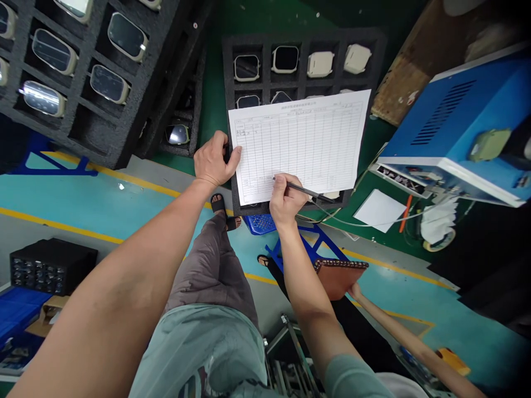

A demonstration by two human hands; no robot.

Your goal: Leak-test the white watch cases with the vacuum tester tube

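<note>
A white printed form point(302, 143) lies over a black foam tray point(301, 41) holding watch bodies, several of them showing above the paper. My right hand point(286, 199) rests on the form's lower edge, its fingers closed round a dark pen point(309, 190) whose tip is at the paper. At the form's left edge is my left hand point(215, 157), the thumb on the paper and the other fingers curled over the tray's side. Whether anything sits inside those curled fingers is hidden.
Stacked foam trays point(124, 124) with watches stand at the left. A blue machine point(464, 121), a white paper pad point(379, 210) and an orange stick point(405, 213) are at the right. Another person's hand point(354, 291) holds a brown stool point(340, 276) below.
</note>
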